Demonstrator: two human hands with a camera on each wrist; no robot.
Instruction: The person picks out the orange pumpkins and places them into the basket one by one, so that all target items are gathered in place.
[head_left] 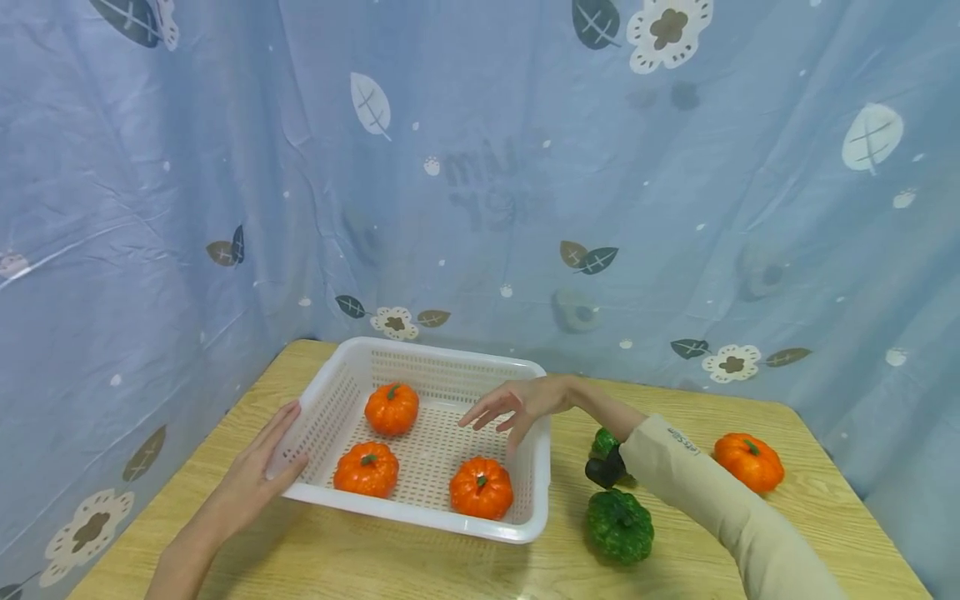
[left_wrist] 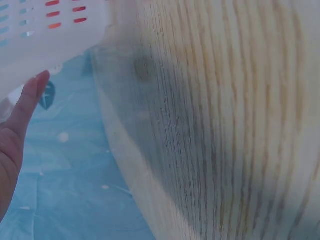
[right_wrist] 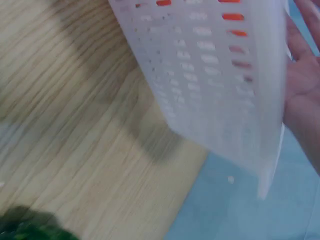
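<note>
A white slotted plastic basket stands on the table with three orange pumpkins inside: one at the back left, one at the front left and one at the front right. At the basket's left side, my left hand touches the rim with its fingers straight and the thumb spread by the front corner. My right hand reaches over the right rim, fingers loosely extended above the basket floor with nothing in them. In the right wrist view that hand shows behind the basket wall.
Right of the basket lie a dark green pumpkin and a smaller green one, partly hidden by the right sleeve. Another orange pumpkin sits farther right. A blue patterned curtain hangs behind the wooden table.
</note>
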